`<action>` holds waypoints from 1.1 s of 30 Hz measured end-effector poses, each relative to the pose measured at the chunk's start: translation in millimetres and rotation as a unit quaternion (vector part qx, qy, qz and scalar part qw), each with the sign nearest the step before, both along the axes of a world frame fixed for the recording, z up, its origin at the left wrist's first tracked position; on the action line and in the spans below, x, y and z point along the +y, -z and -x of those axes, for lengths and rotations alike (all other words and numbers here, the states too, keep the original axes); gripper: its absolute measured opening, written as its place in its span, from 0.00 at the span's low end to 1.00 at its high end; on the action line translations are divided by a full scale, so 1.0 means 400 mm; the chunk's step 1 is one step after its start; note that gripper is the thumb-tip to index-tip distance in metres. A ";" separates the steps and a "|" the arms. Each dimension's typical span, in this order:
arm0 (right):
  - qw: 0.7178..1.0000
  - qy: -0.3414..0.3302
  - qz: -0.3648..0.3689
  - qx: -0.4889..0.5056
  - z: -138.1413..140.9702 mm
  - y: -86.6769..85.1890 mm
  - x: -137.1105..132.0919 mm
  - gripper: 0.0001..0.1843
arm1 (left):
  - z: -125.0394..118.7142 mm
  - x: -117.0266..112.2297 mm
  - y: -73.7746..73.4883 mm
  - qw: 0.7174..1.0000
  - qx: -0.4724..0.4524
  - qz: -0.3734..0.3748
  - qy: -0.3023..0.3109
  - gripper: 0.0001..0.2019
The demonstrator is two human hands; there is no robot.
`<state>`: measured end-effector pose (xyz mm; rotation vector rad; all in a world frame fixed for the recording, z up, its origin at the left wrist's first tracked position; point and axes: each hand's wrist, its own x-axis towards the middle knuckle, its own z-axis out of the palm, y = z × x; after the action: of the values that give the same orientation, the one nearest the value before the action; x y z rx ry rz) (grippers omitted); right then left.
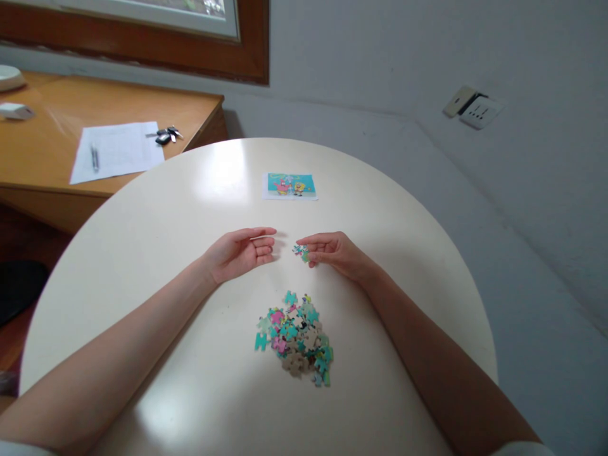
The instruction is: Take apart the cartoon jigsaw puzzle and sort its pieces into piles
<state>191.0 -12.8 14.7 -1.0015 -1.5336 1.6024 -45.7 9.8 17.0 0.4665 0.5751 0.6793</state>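
Observation:
My left hand (244, 252) is open, palm turned inward and fingers stretched to the right, with nothing in it. Facing it, my right hand (331, 248) is closed on a few small puzzle pieces (301, 252), teal and pale green, between thumb and fingers. How many it holds I cannot tell. Nearer to me, between my forearms, lies a loose heap of puzzle pieces (297, 335) in teal, pink, green and grey-brown, some face down. Beyond my hands a picture card (291, 186) with cartoon figures on a teal ground lies flat.
Everything rests on a round white table (190, 215). At the left, a wooden desk (190, 104) carries paper (121, 149), a pen (95, 158) and keys (166, 135). A wall with a socket (479, 113) borders the table behind and on the right.

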 end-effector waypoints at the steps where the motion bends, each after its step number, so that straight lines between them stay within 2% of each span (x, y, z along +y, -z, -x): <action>1: 1.000 0.001 -0.004 -0.005 -0.001 0.000 0.000 0.21 | 0.000 0.000 0.000 1.000 0.000 0.000 0.000 0.12; 15: 1.000 0.011 -0.002 -0.016 0.004 -0.002 0.000 0.19 | -0.004 -0.001 -0.007 1.000 0.017 0.005 -0.005 0.13; 17: 0.998 0.041 -0.018 -0.032 0.001 -0.001 0.005 0.19 | -0.005 -0.002 -0.008 1.000 0.016 0.005 -0.005 0.13; 19: 0.992 0.107 -0.049 -0.055 -0.004 0.004 0.014 0.17 | -0.004 -0.002 -0.008 1.000 0.012 0.005 -0.002 0.12; 21: 0.976 0.181 -0.087 -0.083 -0.008 0.011 0.024 0.15 | -0.004 -0.002 -0.008 1.000 0.010 0.007 0.002 0.12; 23: 0.962 0.222 -0.115 -0.114 -0.009 0.020 0.029 0.13 | -0.004 -0.002 -0.009 1.000 0.010 0.008 0.001 0.12; 28: 0.936 0.240 -0.171 -0.192 0.001 0.033 0.027 0.08 | -0.004 -0.004 -0.009 1.000 0.011 0.008 -0.005 0.11; 33: 0.914 0.260 -0.196 -0.242 0.007 0.034 0.023 0.06 | -0.002 -0.001 -0.003 1.000 0.017 0.008 -0.008 0.11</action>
<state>188.2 -3.7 1.2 -1.4796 -1.6246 0.6674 -45.0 9.6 18.2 0.4593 0.6163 0.6818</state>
